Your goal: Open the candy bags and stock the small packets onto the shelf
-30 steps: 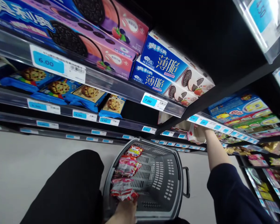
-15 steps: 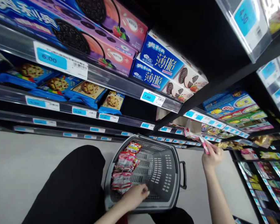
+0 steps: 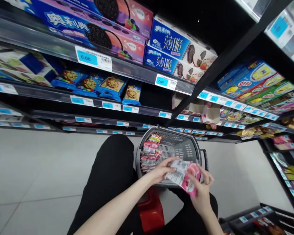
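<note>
Above the near side of a grey shopping basket (image 3: 138, 163), both my hands hold a pink and silver snack packet (image 3: 179, 173). My left hand (image 3: 161, 170) pinches its silver left end between thumb and fingers. At the pink right end, my right hand (image 3: 201, 186) is closed on the packet, thumb in front. Inside the basket, along its left side, lie several small red and pink snack packets (image 3: 150, 147). The basket's right part shows its slotted bottom, partly covered by my hands and the packet.
Shelves ahead carry blue and purple cookie boxes (image 3: 98, 36), blue cookie bags (image 3: 112, 85) and an opened carton (image 3: 210, 112). More boxes (image 3: 250, 81) stand at the right. A red plastic object (image 3: 152, 212) is between my black-trousered legs. The basket's handle (image 3: 205, 160) sticks out right.
My right hand has come from the shelf at the right to above the basket with the packet. My left hand has risen from the basket and taken hold too. The view has shifted.
</note>
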Available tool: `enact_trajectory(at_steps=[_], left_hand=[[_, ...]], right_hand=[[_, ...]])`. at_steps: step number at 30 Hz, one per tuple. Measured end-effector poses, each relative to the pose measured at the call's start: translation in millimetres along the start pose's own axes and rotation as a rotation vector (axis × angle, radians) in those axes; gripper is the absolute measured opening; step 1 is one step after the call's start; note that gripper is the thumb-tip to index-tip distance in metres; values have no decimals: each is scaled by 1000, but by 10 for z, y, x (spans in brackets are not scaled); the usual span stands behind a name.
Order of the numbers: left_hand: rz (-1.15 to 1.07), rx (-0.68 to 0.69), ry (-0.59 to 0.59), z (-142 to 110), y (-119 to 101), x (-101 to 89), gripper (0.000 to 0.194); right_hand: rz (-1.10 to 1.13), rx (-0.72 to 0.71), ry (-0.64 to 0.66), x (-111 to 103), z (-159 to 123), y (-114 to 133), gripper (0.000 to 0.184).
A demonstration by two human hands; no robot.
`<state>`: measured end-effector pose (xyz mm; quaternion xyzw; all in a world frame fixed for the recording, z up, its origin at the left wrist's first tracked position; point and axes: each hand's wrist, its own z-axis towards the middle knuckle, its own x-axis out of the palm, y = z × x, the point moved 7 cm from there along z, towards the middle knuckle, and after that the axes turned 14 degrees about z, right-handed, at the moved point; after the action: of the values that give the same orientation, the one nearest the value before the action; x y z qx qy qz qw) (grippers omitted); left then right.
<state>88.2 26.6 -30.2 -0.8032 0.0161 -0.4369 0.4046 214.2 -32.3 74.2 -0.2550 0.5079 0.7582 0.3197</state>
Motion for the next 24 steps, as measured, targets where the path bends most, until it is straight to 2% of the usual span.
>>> enact_trajectory(at_steps=[3,5,8,11,17,21,24], left_hand=[[60,125,-101,40,-37,-93,60],[69,154,-88,44,-48,-80,65],[70,149,-8,36,-32,1,69],[154,186,-26,27,-42,24,65],[558,201,-245,18,-82,-94,42],[726,207,-272,-6,-95,-98,40],[837,262,-280,-28,-119,-75,34]], right_hand=[[440,358,-64,-77,-114,-199,37],[709,516,-38,-5,-191,-252,40],[775,645,-33,92,-264,-309,50],[737,691,-154,101,-303,-401,51],[710,686,-274,116,-375,-493,48],[756,670,-311,108,-409,-560,48],[644,628,-319,50,-410,-589,38]])
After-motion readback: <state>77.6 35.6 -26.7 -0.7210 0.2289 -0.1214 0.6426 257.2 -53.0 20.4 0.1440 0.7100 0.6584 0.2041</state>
